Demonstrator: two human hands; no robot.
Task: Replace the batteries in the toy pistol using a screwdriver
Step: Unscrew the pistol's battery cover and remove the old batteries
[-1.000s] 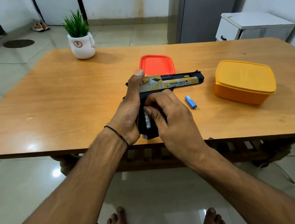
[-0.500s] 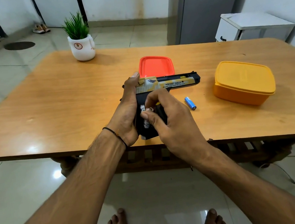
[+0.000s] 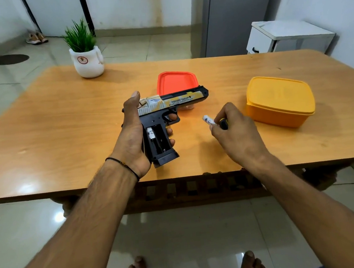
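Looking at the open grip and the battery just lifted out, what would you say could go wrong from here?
The right hand pinches a white battery by one end, alongside a dark, yellow-banded object; it might slip and roll across the table. The toy pistol, in the left hand, has its compartment uncovered with one battery inside, which could drop out if tilted.

A single head-worn wide-angle camera looks forward and down over the desk [image 3: 59,126] from its near edge. Both forearms reach in from the bottom of the view, close to the lens; floor and feet show below, walls at the far side.
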